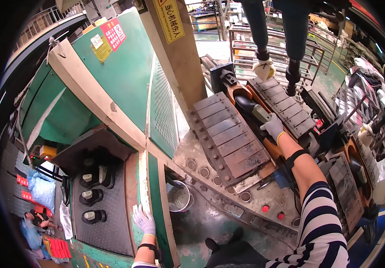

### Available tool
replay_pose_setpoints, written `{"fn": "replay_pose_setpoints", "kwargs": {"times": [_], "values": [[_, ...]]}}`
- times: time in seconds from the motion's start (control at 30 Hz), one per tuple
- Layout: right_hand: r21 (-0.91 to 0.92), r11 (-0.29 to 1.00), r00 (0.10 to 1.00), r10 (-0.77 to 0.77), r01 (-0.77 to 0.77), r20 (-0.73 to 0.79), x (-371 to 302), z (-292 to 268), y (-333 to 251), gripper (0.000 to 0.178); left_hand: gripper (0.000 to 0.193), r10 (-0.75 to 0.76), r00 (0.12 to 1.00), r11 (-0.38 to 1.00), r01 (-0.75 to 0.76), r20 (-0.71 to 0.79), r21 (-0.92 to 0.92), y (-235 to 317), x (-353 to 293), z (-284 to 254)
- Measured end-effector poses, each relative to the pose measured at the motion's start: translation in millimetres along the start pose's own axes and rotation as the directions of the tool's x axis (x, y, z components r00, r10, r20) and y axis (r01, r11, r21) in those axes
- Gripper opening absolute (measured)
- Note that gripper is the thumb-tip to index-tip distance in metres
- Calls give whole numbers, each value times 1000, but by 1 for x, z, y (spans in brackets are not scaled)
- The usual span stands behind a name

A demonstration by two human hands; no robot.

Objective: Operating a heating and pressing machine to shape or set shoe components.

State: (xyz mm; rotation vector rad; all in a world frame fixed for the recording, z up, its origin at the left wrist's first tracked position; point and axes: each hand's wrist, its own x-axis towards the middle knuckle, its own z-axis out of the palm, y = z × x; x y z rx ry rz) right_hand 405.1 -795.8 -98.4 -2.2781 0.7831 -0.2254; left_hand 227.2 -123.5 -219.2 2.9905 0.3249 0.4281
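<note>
My right hand (272,127), in a light grey glove, reaches into the machine at the right with its fingers closed round the end of a pale shoe last (260,112). A black shoe (244,103) is on that last, lying between two rows of segmented metal blocks (228,134). At the lower left, my left hand (144,219), gloved too, rests on the green machine edge (138,196) with its fingers stretched out and nothing in them. Beside it, several black shoes on lasts (93,216) stand on a dark textured conveyor belt (112,232).
A metal bucket (179,197) stands between the two machines. Red buttons (265,208) sit on the right machine's front. Thick blue cylinders (294,31) hang over the blocks. Another press station (348,178) is at the far right. A person (40,219) is at the far left.
</note>
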Motion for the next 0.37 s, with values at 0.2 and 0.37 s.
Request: {"fn": "replay_pose_setpoints", "kwargs": {"times": [0.2,0.37], "values": [[-125,991,999,-39,43,31,-4,-8,1,76,51,10,1000,999,-10,-8,-38,3,1,-2],[-414,903,990,-136,114,-23,-8,-5,3,86,50,11,999,1000,-10,30,-28,3,-1,-7]]}}
